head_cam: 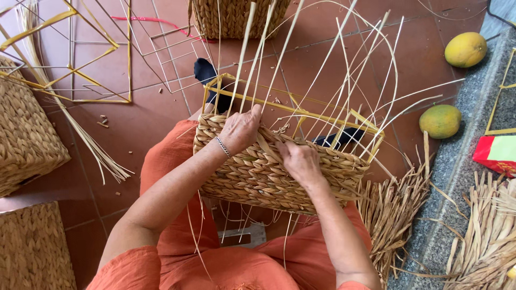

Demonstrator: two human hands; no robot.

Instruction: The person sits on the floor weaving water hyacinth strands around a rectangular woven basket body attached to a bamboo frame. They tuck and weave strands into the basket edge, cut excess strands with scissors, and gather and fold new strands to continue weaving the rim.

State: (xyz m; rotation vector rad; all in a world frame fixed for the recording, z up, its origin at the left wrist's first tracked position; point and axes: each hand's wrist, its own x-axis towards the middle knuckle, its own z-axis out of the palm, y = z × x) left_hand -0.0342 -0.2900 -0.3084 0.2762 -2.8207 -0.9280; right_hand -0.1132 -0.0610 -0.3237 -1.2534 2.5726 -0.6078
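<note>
Half-woven straw basket (258,172) lies on lap, long axis running L–R across knees, metal frame w/ loose upright strands (344,70) pointing away. L hand (240,130) clamps top woven edge; R hand (301,161) just beside it, fingers pinching a strand at mid rim.

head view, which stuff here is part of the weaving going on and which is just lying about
In use:
- half-woven basket
- its yellow wire frame
- upright reed strands
- left hand
- right hand

Lying about:
- two yellow-green fruits
- red box
- finished baskets
- spare wire frames
</note>
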